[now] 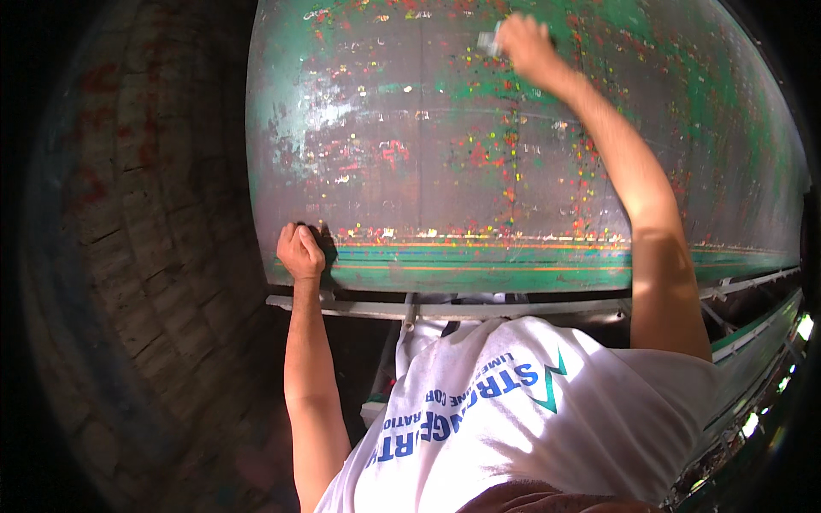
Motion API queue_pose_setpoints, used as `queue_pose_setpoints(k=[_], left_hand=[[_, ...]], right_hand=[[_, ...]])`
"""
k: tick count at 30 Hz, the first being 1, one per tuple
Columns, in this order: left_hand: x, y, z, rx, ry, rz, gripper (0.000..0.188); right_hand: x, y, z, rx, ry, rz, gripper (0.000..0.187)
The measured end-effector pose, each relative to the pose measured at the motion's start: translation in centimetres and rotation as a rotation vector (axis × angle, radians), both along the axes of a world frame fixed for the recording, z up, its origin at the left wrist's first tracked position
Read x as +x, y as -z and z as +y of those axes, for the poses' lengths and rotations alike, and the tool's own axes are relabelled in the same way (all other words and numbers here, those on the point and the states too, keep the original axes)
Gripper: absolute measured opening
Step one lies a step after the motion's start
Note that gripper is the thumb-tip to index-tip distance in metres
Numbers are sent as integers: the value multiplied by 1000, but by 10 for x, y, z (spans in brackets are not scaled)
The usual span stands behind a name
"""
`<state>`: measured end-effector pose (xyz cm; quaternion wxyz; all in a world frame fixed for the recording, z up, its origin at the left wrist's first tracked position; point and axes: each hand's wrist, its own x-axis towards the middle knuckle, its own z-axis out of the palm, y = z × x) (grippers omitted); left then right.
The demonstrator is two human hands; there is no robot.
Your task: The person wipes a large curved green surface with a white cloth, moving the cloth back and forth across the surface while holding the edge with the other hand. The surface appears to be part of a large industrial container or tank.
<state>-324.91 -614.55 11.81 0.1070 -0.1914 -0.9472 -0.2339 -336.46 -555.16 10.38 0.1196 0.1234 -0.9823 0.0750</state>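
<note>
A broad worn board (385, 192), dark grey-brown with green paint and flecks of red, yellow and white, spreads out in front of me. At its near left, my left hand (301, 250) rests as a closed fist, casting a dark shadow on its right side. Whatever may be inside that fist is hidden. My right arm reaches to the far side, where my right hand (528, 47) is smeared by motion. Its fingers are closed on a small pale grey flat piece (490, 40), held close to or against the board; the blur hides its exact kind.
Along the board's near edge runs a grey metal rail (359, 308), just in front of my body. A dim brick wall (128, 222) with faded red marks stands at the left. Another long green-edged panel (757, 329) lies at the lower right.
</note>
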Motion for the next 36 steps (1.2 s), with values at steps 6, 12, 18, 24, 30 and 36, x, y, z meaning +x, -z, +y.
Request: queue_pose_setpoints(k=[6, 12, 18, 24, 30, 36], left_hand=[[-3, 1, -2, 58, 17, 2, 38], [-1, -3, -5, 165, 36, -20, 32], [-1, 0, -14, 354, 7, -149, 41], [-14, -19, -26, 541, 43, -575, 54], [-75, -33, -46, 662, 195, -480, 53], [-157, -22, -61, 281, 456, -85, 33]], right_hand=[[10, -1, -31, -122, 88, 34, 11], [212, -9, -134, -204, -37, -110, 11], [299, -6, -147, -94, 626, 103, 15], [226, 8, -259, -135, 694, 112, 12], [138, -15, -469, -101, 60, -185, 10], [88, -27, -457, -169, 50, -143, 14]])
